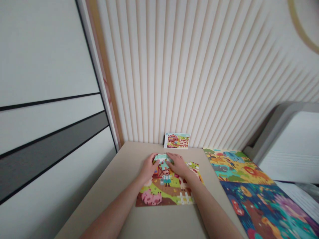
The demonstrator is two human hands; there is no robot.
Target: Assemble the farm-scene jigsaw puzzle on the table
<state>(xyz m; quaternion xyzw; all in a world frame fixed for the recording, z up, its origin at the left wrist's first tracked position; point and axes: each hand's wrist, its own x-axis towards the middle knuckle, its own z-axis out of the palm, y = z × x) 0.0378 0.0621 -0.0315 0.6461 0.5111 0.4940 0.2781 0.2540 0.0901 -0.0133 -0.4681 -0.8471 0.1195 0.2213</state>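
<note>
A farm-scene jigsaw puzzle [171, 192], partly put together, lies flat on the table, with a farmer, a pink pig and a white fence in its picture. At its far edge, a pale blue puzzle piece [161, 157] sits between my two hands. My left hand [149, 167] grips the piece's left side, thumb toward me. From the right, my right hand [179, 166] closes on the same piece, its thumb and fingers curled at the edge. My right hand and forearm hide part of the puzzle's right side. Whether the piece touches the puzzle I cannot tell.
A small picture card [177, 141] of the farm scene leans against the ribbed wall panel [154, 73] behind the table [112, 186]. To the right lie a yellow animal puzzle [236, 166] and a dark blue one [269, 212]. White cabinetry [50, 132] stands left.
</note>
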